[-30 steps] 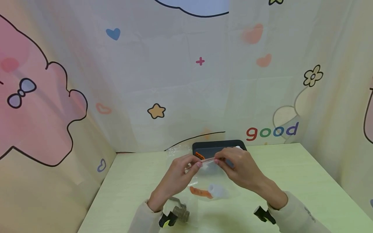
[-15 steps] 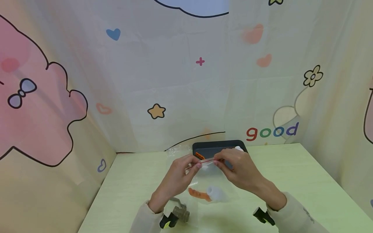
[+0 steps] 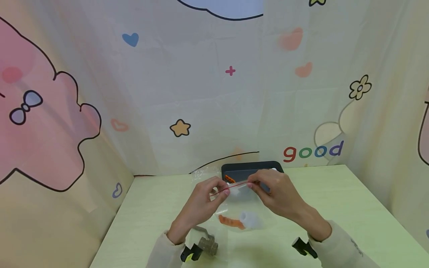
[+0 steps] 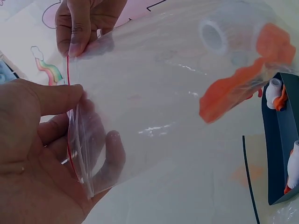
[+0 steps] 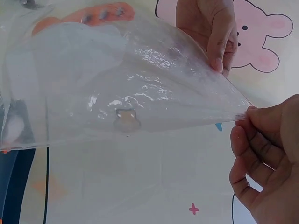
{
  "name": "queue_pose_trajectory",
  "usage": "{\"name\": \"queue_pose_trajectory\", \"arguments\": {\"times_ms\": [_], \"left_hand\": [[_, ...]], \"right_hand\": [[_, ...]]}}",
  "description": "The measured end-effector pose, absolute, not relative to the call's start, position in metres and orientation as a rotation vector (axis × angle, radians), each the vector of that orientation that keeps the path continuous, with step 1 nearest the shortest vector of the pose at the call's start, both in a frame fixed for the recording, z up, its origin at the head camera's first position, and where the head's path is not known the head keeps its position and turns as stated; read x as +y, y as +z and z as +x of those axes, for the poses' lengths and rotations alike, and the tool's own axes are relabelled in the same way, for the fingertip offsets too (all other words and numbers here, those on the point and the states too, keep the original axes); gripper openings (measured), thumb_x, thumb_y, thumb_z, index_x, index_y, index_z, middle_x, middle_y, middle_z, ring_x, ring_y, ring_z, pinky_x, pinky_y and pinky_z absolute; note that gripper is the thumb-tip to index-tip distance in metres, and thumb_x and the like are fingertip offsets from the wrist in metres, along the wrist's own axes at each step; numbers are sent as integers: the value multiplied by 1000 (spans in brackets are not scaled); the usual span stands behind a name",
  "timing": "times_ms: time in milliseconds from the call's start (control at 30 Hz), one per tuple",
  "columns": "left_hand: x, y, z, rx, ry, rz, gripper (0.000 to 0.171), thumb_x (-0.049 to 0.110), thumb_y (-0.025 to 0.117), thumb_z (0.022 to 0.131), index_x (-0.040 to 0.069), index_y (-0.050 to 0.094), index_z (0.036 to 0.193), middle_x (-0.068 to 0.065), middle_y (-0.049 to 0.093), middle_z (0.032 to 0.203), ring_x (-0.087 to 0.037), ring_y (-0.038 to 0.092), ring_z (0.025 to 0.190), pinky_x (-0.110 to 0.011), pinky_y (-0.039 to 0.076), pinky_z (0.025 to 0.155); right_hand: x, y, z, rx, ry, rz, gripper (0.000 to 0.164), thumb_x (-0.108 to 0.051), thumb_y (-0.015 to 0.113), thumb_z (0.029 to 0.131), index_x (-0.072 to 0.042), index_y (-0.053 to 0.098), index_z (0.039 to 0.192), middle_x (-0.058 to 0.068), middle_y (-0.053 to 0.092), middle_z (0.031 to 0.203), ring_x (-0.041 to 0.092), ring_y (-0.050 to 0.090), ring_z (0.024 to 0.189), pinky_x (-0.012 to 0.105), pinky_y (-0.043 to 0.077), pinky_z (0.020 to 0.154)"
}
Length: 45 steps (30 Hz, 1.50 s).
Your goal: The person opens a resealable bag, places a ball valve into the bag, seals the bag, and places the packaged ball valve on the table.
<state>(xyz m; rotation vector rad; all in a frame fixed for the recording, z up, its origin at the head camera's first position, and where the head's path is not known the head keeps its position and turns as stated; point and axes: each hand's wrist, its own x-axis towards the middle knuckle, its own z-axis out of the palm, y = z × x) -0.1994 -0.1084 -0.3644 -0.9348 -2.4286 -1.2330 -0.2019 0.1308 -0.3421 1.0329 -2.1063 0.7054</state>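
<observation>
A clear zip bag [image 4: 140,107] with a red line along its mouth hangs between my hands. My left hand [image 3: 202,199] pinches the zip edge between thumb and fingers. Farther right, my right hand [image 3: 276,193] pinches the bag's top corner. Inside, low in the bag, lie a ridged orange piece [image 3: 231,222] and a translucent white hollow part [image 3: 249,220], with a round opening. In the right wrist view the orange piece [image 5: 105,13] shows several grey spots. The bag partly veils both pieces.
Behind the hands stands a dark tray [image 3: 251,164] holding orange and white pieces. A greyish-brown, valve-like part [image 3: 208,245] with a lever lies near my left wrist. Clear plastic film [image 3: 204,172] lies at the tray's left. A printed curtain [image 3: 214,93] closes the back.
My left fingers have shifted slightly left along the bag's mouth. A longer stretch of the red line shows between the hands. The right hand dipped a little and came back.
</observation>
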Motion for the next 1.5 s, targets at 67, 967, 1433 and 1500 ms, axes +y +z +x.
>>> {"name": "queue_pose_trajectory", "arguments": {"times_ms": [67, 967, 1433, 1500], "left_hand": [[-108, -364, -199, -2419, -1210, -943, 9, 22, 61, 98, 15, 64, 94, 6, 62, 87, -7, 58, 83, -27, 53, 79], [-102, -365, -197, -2396, -1163, -937, 9, 24, 64, 96, 16, 67, 99, 7, 66, 94, -6, 61, 87, -29, 55, 80], [-112, -368, -200, -2388, -1144, -943, 5, 19, 63, 96, 15, 66, 95, 6, 64, 88, -6, 57, 81, -27, 53, 75], [-112, -368, -200, -2399, -1150, -932, 6, 20, 63, 96, 15, 67, 95, 6, 65, 89, -5, 58, 82, -27, 53, 75]], "right_hand": [[130, -342, -202, -2113, 708, 1030, 16, -4, 79, 78, -11, 71, 89, -4, 72, 81, 5, 60, 69, 25, 51, 61], [129, -343, -200, -2075, 699, 1033, 19, -1, 80, 75, -11, 70, 87, -5, 71, 78, 5, 59, 68, 22, 50, 63], [130, -345, -202, -2081, 693, 1013, 18, -2, 80, 76, -11, 71, 88, -4, 71, 80, 6, 61, 69, 23, 50, 64], [131, -344, -202, -2088, 685, 1005, 19, -1, 81, 75, -11, 71, 88, -4, 71, 80, 6, 61, 69, 24, 51, 64]]}}
